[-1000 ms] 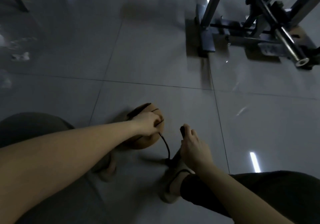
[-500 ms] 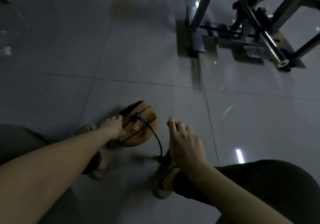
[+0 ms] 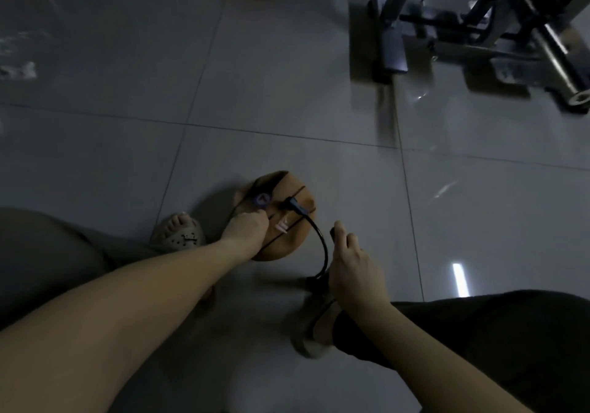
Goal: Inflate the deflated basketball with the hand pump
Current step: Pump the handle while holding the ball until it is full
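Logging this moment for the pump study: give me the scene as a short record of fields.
setting: dim tiled floor, metal frame at upper right
ball: deflated basketball on floor, hose plugged into it
left hand: resting on ball's near side
right hand: gripping pump handle
pump body: hidden behind right hand
feet: sandals beside ball and pump
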A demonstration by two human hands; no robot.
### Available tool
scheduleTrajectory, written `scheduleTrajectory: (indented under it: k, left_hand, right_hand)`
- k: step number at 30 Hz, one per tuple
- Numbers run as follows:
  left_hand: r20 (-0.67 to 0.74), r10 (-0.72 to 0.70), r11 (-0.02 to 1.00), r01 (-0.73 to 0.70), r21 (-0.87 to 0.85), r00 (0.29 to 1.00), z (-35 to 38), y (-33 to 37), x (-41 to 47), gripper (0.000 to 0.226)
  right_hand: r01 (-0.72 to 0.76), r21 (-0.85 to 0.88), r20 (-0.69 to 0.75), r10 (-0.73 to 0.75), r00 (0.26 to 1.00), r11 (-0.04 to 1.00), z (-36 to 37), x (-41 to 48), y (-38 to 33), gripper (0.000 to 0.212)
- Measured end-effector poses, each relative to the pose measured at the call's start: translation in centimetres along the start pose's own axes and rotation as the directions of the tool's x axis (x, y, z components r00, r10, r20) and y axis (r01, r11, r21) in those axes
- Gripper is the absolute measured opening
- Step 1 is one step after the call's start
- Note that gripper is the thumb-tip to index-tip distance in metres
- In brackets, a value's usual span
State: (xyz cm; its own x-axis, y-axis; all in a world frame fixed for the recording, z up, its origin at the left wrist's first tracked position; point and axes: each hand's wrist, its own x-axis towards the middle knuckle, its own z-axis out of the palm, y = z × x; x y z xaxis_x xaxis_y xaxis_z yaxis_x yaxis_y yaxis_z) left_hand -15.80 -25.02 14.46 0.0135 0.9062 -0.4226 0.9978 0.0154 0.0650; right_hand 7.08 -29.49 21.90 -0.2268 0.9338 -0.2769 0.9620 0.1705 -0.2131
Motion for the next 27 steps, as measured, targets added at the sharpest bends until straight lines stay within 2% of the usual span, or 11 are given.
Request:
scheduleTrajectory:
  k: [3, 5, 7, 8, 10, 12, 16, 18, 20, 23, 27]
  left_hand:
    - [-0.001, 0.099, 0.982, -0.097, 0.162, 0.995, -1.7, 3.1, -0.8, 0.027]
    - [0.051, 0.148, 0.958, -0.156, 0.240, 0.988, -2.2, 4.4, -1.9, 0.031]
    - [0.069, 0.266, 0.910, -0.274, 0.310, 0.961, -1.7, 4.8, -3.1, 0.031]
    - [0.075, 0.312, 0.895, -0.320, 0.311, 0.947, -1.4, 4.6, -3.6, 0.033]
    - [0.020, 0.348, 0.917, -0.345, 0.200, 0.937, -0.6, 4.2, -4.4, 0.050]
    - [0.007, 0.299, 0.952, -0.298, 0.073, 0.954, -1.1, 3.8, -5.1, 0.055]
    - [0.102, 0.018, 0.986, -0.001, -0.167, 0.995, -2.7, 1.9, -4.5, 0.040]
    - [0.142, -0.137, 0.961, 0.167, -0.220, 0.980, -2.6, 0.0, -3.5, 0.026]
    - [0.152, -0.216, 0.939, 0.248, -0.238, 0.964, -2.1, -1.5, -3.0, 0.012]
    - [0.141, -0.197, 0.944, 0.226, -0.242, 0.970, -2.3, -1.6, -3.4, 0.018]
    - [0.094, -0.138, 0.970, 0.154, -0.190, 0.986, -1.9, -0.8, -4.8, 0.006]
  right_hand:
    - [-0.003, 0.017, 0.028, 0.003, 1.000, 1.000, -1.5, -0.9, 0.1, 0.067]
    - [-0.014, 0.028, -0.006, 0.014, 1.000, 1.000, -3.7, -1.3, -0.3, 0.065]
    - [-0.002, 0.025, -0.071, 0.004, 0.997, 1.000, -6.6, -1.7, -0.9, 0.062]
    - [0.005, 0.021, -0.105, -0.003, 0.994, 1.000, -8.3, -2.1, -1.3, 0.060]
    - [0.037, 0.015, -0.165, -0.034, 0.986, 0.999, -11.4, -3.0, -1.6, 0.056]
    - [0.048, 0.016, -0.200, -0.044, 0.979, 0.999, -13.3, -3.7, -1.9, 0.051]
    - [0.032, 0.042, -0.203, -0.022, 0.979, 0.999, -11.0, -4.2, -2.0, 0.052]
    - [0.012, 0.040, -0.185, -0.004, 0.983, 0.999, -8.4, -4.1, -1.6, 0.057]
    - [-0.002, 0.031, -0.173, 0.008, 0.985, 1.000, -6.3, -3.6, -1.1, 0.059]
    - [-0.014, 0.028, -0.158, 0.019, 0.987, 1.000, -4.0, -2.5, -0.8, 0.060]
    - [-0.023, 0.000, -0.097, 0.023, 0.995, 1.000, -1.6, -0.9, -0.1, 0.062]
